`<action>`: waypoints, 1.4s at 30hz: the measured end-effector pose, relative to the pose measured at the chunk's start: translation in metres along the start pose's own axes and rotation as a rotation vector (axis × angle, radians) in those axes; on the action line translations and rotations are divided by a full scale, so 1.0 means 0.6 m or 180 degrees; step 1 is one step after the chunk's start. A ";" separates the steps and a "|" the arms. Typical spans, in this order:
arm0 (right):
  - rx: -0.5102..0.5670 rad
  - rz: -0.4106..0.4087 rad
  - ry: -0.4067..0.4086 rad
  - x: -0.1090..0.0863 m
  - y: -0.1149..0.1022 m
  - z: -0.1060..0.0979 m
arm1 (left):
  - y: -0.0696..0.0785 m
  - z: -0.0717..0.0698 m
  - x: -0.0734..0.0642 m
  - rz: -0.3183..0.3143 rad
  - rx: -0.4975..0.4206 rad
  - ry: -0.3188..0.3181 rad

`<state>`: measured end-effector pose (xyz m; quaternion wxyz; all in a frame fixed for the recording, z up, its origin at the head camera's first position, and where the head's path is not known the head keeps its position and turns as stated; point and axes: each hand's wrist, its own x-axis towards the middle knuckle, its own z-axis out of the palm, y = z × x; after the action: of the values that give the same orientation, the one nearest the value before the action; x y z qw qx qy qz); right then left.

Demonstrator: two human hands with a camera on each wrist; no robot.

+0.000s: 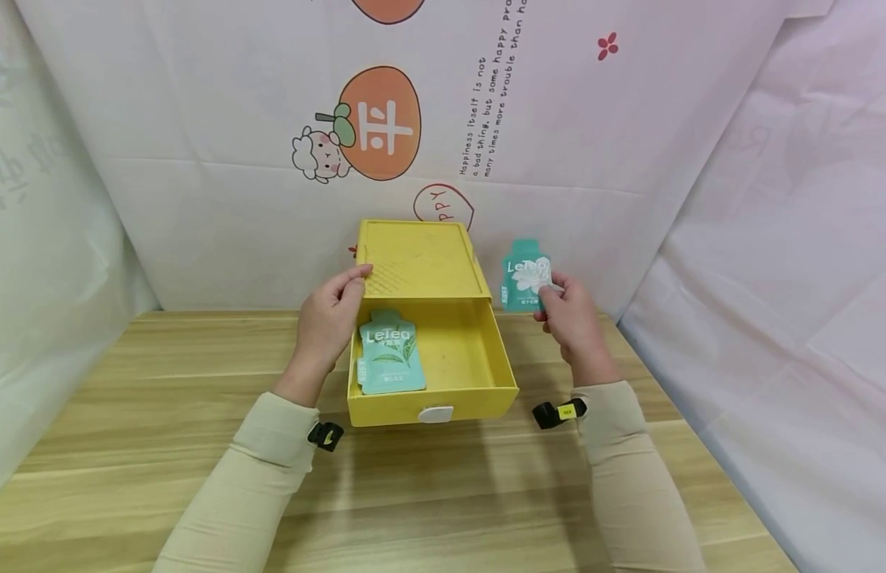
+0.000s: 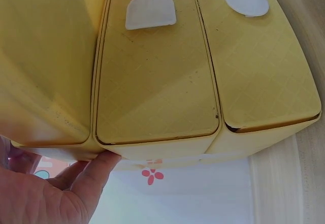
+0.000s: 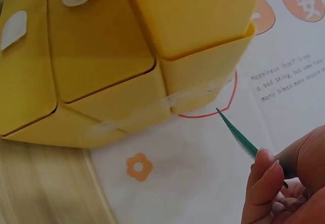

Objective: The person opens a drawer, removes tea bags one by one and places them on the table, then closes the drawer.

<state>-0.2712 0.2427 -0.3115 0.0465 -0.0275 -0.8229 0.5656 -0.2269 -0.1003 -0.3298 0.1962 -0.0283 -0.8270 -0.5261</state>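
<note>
A yellow drawer cabinet (image 1: 421, 255) stands on the table with its top drawer (image 1: 460, 350) pulled out. My left hand (image 1: 331, 314) holds the cabinet's upper left edge; in the left wrist view its fingers (image 2: 96, 176) lie against the side wall. A light green LeTea sachet (image 1: 391, 358) lies in the left part of the drawer. To the right of the cabinet, my right hand (image 1: 571, 314) pinches a teal LeTea sachet (image 1: 523, 274) with a white flower print, raised with its front towards me. The right wrist view shows this sachet (image 3: 236, 132) edge-on, apart from the cabinet.
Two lower drawers, a middle one (image 2: 157, 76) and a bottom one (image 2: 264, 56), are closed and have white tabs. Behind the cabinet hangs a printed white cloth (image 1: 235, 159), with more cloth at both sides. The wooden table (image 1: 163, 438) extends around the cabinet.
</note>
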 end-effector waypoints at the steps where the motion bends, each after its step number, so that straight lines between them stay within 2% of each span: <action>1: -0.0012 0.0009 -0.0013 0.001 0.004 0.002 | 0.000 0.000 0.000 0.0001 -0.0005 -0.0001; 15: -0.0237 0.0140 -0.0143 0.025 0.080 0.026 | -0.004 -0.001 -0.002 -0.0006 0.0003 -0.0036; 26: -0.0409 0.0476 -0.0335 0.038 0.138 0.042 | -0.003 0.000 -0.004 -0.0018 -0.0021 -0.0005; 34: -0.0446 0.0631 -0.0358 0.042 0.167 0.046 | -0.003 0.001 -0.001 -0.0047 -0.0033 -0.0010; 39: -0.0705 0.0621 -0.0338 0.048 0.183 0.048 | -0.003 0.002 0.000 -0.0045 -0.0044 -0.0007; 42: -0.0990 0.0546 -0.0329 0.048 0.193 0.049 | -0.003 0.003 0.000 -0.0041 -0.0037 -0.0006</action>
<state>-0.3041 0.2595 -0.4289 -0.0491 -0.0754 -0.8963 0.4341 -0.2279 -0.0997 -0.3318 0.1919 -0.0246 -0.8243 -0.5321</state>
